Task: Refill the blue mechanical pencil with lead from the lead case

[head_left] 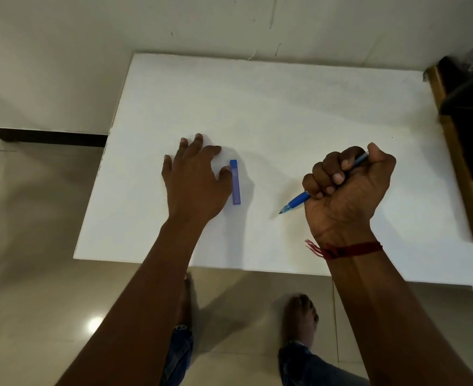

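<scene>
Right hand (pixel 346 190) fisted around blue mechanical pencil (pixel 299 200), lifted over white table (pixel 285 107). Pencil long axis diagonal: tip points down-left toward near table edge, back end sticks out past thumb, up-right. Lead case (pixel 235 181) lies flat on table, left of pencil, long axis running near-to-far. Left hand (pixel 195 179) fingers spread, palm down, thumb touching case's left side, gripping nothing.

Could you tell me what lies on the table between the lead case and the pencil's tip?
Nothing: in the head view, only bare white table separates the lead case from the pencil tip.
</scene>
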